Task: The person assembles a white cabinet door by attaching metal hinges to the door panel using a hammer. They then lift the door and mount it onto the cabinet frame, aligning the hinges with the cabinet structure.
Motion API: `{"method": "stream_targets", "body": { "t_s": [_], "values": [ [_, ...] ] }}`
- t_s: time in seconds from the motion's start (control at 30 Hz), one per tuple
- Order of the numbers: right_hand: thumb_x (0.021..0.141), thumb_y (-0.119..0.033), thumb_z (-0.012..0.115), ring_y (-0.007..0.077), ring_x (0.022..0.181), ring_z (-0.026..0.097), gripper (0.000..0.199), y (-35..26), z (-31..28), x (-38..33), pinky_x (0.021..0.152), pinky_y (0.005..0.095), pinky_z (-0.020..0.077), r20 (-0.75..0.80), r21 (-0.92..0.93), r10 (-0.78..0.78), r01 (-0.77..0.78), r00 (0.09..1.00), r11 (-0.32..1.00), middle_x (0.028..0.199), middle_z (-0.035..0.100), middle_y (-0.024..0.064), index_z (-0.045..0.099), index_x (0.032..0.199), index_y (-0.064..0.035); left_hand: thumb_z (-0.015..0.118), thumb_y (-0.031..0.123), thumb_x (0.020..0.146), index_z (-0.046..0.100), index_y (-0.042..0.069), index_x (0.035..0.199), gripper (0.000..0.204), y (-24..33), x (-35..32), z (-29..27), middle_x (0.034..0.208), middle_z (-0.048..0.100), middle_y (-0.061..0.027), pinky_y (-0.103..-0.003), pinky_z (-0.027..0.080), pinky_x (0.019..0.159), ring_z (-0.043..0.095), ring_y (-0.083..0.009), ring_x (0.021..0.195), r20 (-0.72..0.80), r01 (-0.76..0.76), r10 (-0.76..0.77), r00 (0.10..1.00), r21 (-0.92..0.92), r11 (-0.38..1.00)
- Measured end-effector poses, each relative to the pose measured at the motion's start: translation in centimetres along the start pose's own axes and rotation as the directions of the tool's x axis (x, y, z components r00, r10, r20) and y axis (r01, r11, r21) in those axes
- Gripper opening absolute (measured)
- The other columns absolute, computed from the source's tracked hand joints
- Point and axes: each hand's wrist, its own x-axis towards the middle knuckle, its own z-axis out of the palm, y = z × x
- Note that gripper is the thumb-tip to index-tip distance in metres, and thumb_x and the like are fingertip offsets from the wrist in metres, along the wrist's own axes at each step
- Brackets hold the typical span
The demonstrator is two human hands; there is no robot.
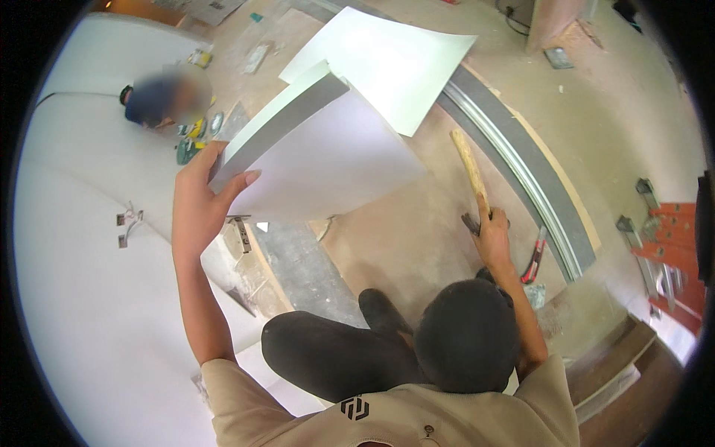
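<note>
My left hand (205,190) is closed on the near left corner of a white panel (328,160). The panel stands tilted, and a thick grey strip runs along its upper edge. My thumb lies on the white face, and the other fingers are partly hidden behind the edge. Lower right of the panel, my right hand (493,237) grips a hammer (468,160) close to its dark metal head. Its pale wooden handle points away from me. Beside my right wrist a red and black utility knife (534,257) lies on the floor.
Long metal profiles (514,160) curve along the floor on the right. A loose white sheet (387,59) lies beyond the panel. An orange ladder (674,253) is at far right. Another person (160,97) and green-yellow power tools (190,145) are by the white left wall (82,186).
</note>
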Motion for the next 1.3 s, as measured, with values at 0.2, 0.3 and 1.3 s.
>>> {"method": "stream_targets", "body": {
  "t_s": [0.2,0.3,1.3],
  "values": [
    [0.075,-0.008,0.082,0.039,0.106,0.053,0.098,1.4,3.0,-1.0,0.096,0.0488,0.0437,0.145,-0.01,0.047,-0.046,0.988,0.999,0.114,0.052,0.0224,0.033,0.158,-0.0132,0.081,0.009,0.079,0.064,-0.003,0.099,0.029,0.7,0.0,-0.1,0.086,0.062,-0.01,-0.029,0.047,0.075,0.058,-0.0185,0.079,0.043,0.041,-0.044,0.998,0.064,0.997],
    [0.075,-0.01,0.083,0.0402,0.113,0.05,0.098,2.7,3.3,-1.8,0.101,0.0489,0.0423,0.183,-0.026,0.063,-0.059,0.981,0.998,0.122,0.051,0.024,0.032,0.159,-0.0137,0.081,0.008,0.079,0.065,-0.002,0.099,0.028,1.0,-0.1,0.0,0.087,0.064,-0.0097,-0.03,0.048,0.075,0.06,-0.0189,0.08,0.049,0.087,-0.09,0.995,0.063,0.994],
    [0.074,0.002,0.078,0.0437,0.128,0.042,0.101,3.3,1.9,-0.9,0.109,0.0518,0.0381,0.36,0.028,0.133,-0.153,0.923,0.988,0.139,0.042,0.0243,0.029,0.16,-0.0172,0.083,-0.006,0.075,0.064,-0.002,0.105,0.037,2.9,-0.3,1.9,0.1,0.068,-0.0095,-0.031,0.051,0.081,0.063,-0.017,0.092,-0.098,0.141,-0.13,0.987,0.111,0.984]
  ]
}}
